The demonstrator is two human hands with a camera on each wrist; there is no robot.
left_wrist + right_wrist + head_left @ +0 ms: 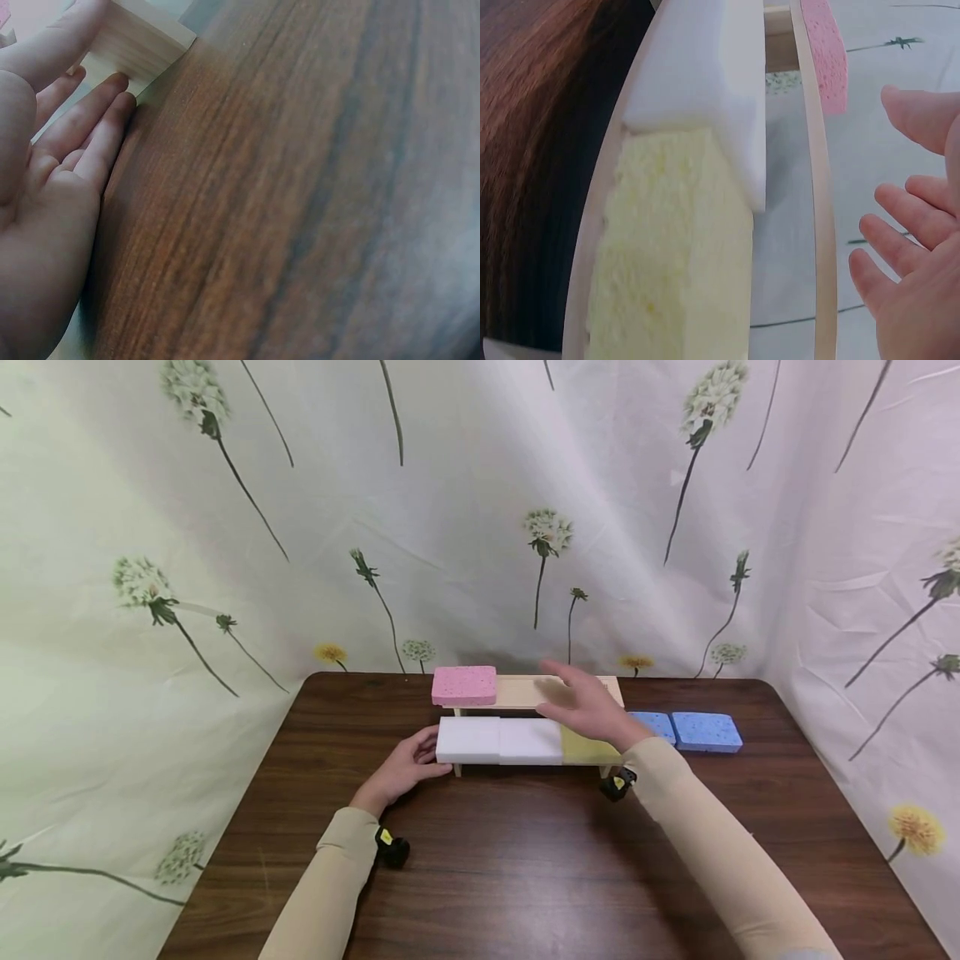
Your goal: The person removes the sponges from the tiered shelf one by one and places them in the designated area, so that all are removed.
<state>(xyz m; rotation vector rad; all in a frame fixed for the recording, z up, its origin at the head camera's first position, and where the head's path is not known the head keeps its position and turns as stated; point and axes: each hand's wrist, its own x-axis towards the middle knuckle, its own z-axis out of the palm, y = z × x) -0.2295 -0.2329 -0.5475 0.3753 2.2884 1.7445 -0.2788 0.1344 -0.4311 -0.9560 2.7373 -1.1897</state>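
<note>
Three blocks sit in a row on the front board of a wooden rack [517, 692]: two white blocks [498, 742] at the left, then a yellow block [588, 747] butted against them. On the back board a pink sponge [464, 685] lies at the left end, with bare wood beside it.

Two blue sponges [707, 732] lie side by side on the dark wood tabletop [480, 860], just right of the rack. From where I stand, the person's right forearm cuts across part of the nearer one and hides a corner of the yellow block. A flowered white curtain [465, 527] hangs behind, and a small camera [392, 849] is strapped at each wrist, by the beige sleeves [315, 885].

The right hand [588, 702] hovers over the bare stretch of the back board, its fingers loosely extended, thumb apart, holding nothing. The left hand [405, 766] is at the rack's left end, fingers fairly straight beside the wooden leg, thumb apart from them; I can't tell how firmly they touch it.
</note>
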